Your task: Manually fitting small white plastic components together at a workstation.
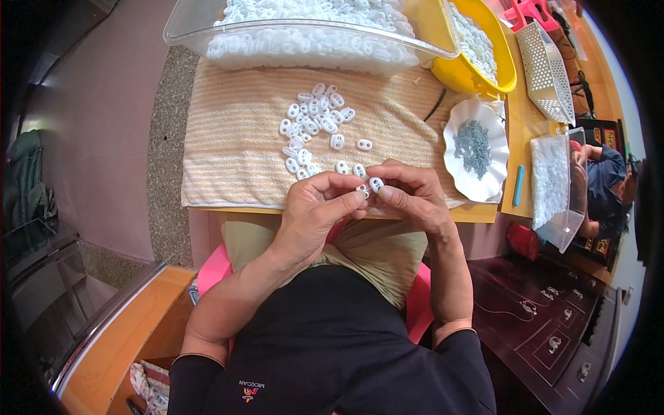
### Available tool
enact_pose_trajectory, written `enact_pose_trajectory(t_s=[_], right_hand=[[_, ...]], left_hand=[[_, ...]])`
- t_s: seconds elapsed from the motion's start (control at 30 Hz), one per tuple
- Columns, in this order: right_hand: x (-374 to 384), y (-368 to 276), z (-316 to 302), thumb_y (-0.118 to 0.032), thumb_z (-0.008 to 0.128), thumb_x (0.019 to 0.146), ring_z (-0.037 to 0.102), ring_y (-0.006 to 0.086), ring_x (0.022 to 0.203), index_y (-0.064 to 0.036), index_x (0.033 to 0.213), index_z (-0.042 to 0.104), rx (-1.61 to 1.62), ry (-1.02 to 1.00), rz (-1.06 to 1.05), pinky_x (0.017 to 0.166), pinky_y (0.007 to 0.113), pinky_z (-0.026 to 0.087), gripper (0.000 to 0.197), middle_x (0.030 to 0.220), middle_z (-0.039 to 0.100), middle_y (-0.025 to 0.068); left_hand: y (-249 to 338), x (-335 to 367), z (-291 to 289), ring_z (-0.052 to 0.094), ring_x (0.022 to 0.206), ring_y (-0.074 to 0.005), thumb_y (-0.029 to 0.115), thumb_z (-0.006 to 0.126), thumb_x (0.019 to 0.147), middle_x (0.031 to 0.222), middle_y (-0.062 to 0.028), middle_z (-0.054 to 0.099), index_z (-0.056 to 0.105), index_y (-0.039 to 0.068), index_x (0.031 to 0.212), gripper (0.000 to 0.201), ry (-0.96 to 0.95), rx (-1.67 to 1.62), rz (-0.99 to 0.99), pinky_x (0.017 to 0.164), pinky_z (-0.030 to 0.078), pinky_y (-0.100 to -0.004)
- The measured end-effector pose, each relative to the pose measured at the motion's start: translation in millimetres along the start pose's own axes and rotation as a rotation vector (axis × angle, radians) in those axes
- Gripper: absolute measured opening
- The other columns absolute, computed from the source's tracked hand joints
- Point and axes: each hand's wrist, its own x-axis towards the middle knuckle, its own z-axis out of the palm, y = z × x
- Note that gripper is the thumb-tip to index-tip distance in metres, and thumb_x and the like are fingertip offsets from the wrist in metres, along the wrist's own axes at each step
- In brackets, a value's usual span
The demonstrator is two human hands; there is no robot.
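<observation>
My left hand [312,211] pinches a small white plastic part [362,191] between thumb and fingertips, just past the near table edge. Close beside it, my right hand [419,202] grips a white oval cord lock [376,184] with two holes, between thumb and forefinger. The two pieces are almost together; whether they touch I cannot tell. Right beyond my fingers lie two more cord locks [342,167]. A loose heap of the same white cord locks [330,127] spreads over the striped towel [235,138]. Right of my hands, a white scalloped dish [456,173] holds thin grey pieces [473,149] resembling small springs.
A clear bin [311,26] full of white parts stands at the back, beside a yellow basin [508,69] of similar parts. Farther right are a perforated white basket [546,72], a teal stick [519,185] and a clear tray [574,218]. Another person [609,183] works there.
</observation>
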Motion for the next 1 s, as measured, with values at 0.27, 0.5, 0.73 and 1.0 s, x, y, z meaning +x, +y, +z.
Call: enact_pose_trajectory(t_s=[0.27,0.5,0.73,1.0], right_hand=[[0.2,-1.9,0.7,-0.008,0.062,0.091,0.061,0.0111,0.094,0.0037,0.117,0.061,-0.005,0.003,0.009,0.082,0.024,0.050,0.028,0.103,0.063,0.0055],[0.3,-1.4,1.6,-0.008,0.061,0.091,0.062,0.0116,0.094,0.0035,0.117,0.061,0.002,0.003,0.009,0.082,0.025,0.051,0.028,0.105,0.064,0.0059],[-0.5,-0.4,0.8,-0.004,0.058,0.092,0.062,0.0156,0.091,0.0041,0.119,0.059,0.001,0.002,0.020,0.079,0.026,0.050,0.028,0.100,0.060,0.0076],[-0.9,0.7,0.2,-0.003,0.058,0.092,0.062,0.0156,0.094,0.0049,0.120,0.058,-0.022,-0.003,0.018,0.081,0.025,0.050,0.029,0.102,0.059,0.0079]], left_hand=[[0.7,-0.8,3.4,0.062,0.074,-0.0110,0.007,0.067,0.086,0.086,-0.0084,0.067,0.063,-0.003,0.101,0.019,0.028,-0.001,0.014,0.071,0.052,-0.0233],[-0.5,-1.0,2.9,0.062,0.074,-0.0111,0.007,0.068,0.085,0.085,-0.0081,0.067,0.063,-0.003,0.101,0.019,0.035,0.003,0.019,0.071,0.052,-0.0232],[-0.5,-0.9,3.4,0.063,0.074,-0.0113,0.006,0.068,0.085,0.086,-0.0087,0.067,0.063,-0.004,0.102,0.020,0.031,-0.011,0.024,0.071,0.052,-0.0232],[-0.3,-1.5,3.5,0.063,0.075,-0.0113,0.006,0.067,0.086,0.088,-0.0088,0.067,0.063,-0.005,0.104,0.021,0.032,-0.002,0.014,0.071,0.052,-0.0231]])
